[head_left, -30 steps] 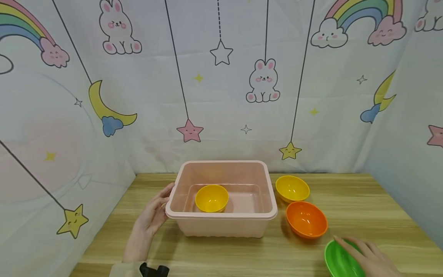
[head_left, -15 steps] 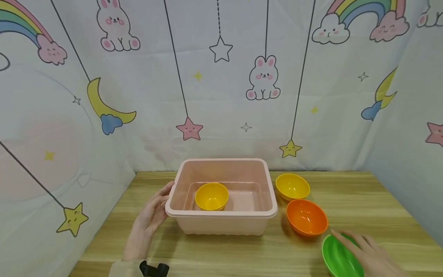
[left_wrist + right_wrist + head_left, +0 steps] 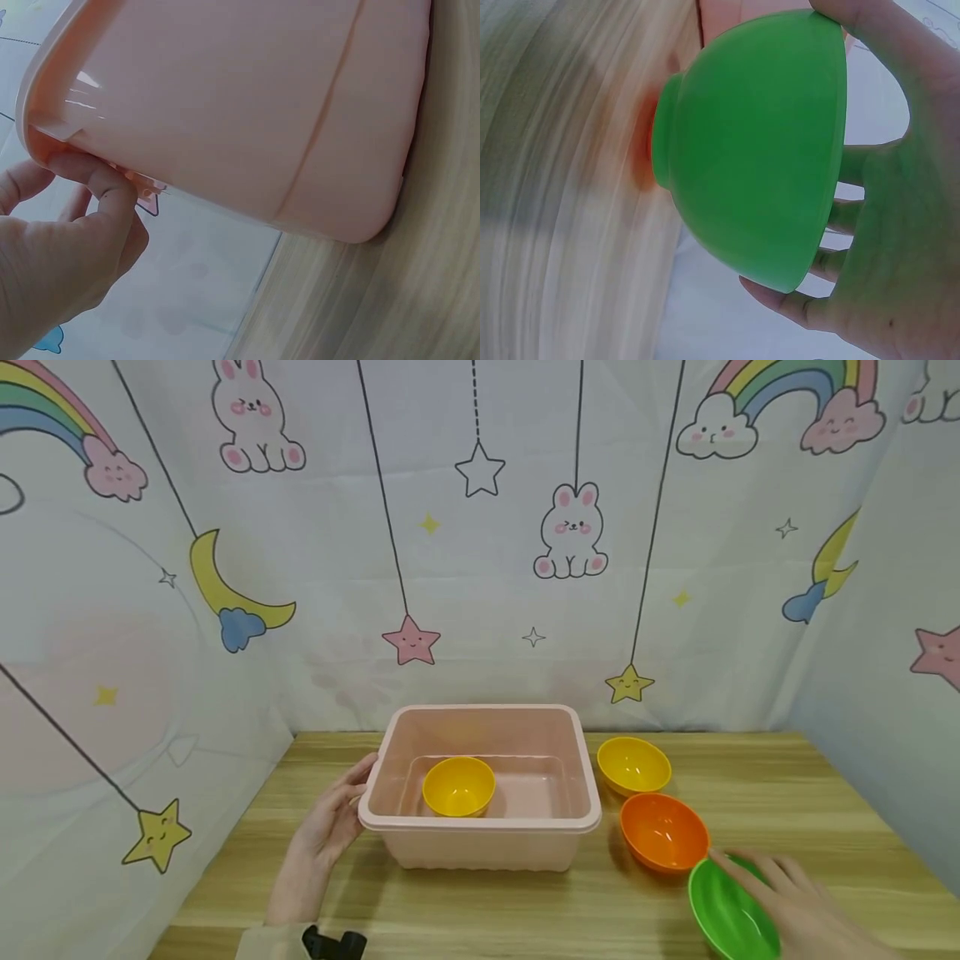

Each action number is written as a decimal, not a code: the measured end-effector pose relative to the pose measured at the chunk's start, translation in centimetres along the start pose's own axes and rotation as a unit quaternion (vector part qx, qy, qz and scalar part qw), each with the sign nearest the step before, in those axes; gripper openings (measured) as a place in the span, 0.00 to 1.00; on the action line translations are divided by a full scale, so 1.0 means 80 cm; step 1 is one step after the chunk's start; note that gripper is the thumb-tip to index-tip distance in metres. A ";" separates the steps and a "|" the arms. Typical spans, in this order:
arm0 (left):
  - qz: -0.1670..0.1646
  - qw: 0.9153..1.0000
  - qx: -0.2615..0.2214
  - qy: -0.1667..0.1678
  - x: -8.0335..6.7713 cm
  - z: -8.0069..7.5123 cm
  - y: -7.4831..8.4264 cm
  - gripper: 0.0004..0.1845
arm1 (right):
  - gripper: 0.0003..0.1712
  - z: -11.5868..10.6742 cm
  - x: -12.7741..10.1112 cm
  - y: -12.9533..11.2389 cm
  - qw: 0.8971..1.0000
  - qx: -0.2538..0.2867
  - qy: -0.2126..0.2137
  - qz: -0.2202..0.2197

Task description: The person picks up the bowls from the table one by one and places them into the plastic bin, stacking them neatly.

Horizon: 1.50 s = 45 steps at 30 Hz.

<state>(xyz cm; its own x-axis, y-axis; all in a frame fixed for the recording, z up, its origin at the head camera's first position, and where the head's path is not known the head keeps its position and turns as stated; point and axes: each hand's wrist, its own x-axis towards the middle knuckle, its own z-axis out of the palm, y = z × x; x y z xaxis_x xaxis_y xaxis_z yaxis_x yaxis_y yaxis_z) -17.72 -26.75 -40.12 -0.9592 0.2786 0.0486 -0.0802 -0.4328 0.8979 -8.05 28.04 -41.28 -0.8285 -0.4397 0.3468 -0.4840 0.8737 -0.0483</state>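
Leftmost, at about 8 o'clock on the tabletop (image 3: 525, 910), the left hand (image 3: 330, 827) grips the pink bin (image 3: 480, 822) by its left rim, fingers (image 3: 105, 187) curled under the lip. Inside the bin, toward its left half, sits one yellow bowl (image 3: 458, 786), so one bowl appears already placed. Just right of the bin, at about 2 o'clock, a second yellow bowl (image 3: 633, 766) stands on the tabletop, with the orange bowl (image 3: 664, 832) beside it nearer the person; both look untouched. At 4 o'clock the right hand (image 3: 802, 910) holds the green bowl (image 3: 731, 914), tilted on edge close to the orange one, fingers spread wide around its rim. Three bowls remain outside the bin.
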 end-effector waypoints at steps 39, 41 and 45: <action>0.003 1.000 0.008 0.010 -0.002 0.001 0.000 0.26 | 0.66 -0.041 0.047 -0.025 1.000 0.010 0.013 -0.021; 0.003 1.000 0.010 0.012 -0.002 0.001 0.000 0.26 | 0.66 -0.043 0.049 -0.027 0.999 0.010 0.020 -0.028; -0.001 1.000 0.014 0.019 -0.001 0.002 0.000 0.26 | 0.65 -0.049 0.056 -0.031 0.999 0.007 0.016 -0.029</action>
<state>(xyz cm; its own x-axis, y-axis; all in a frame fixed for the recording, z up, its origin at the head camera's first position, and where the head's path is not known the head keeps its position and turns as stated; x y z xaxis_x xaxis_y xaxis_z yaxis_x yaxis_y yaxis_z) -17.59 -26.62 -40.04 -0.9688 0.2457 0.0313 -0.0740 -0.4076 0.9102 -9.43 24.70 -35.95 -0.7894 -0.4829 0.3791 -0.5356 0.8435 -0.0407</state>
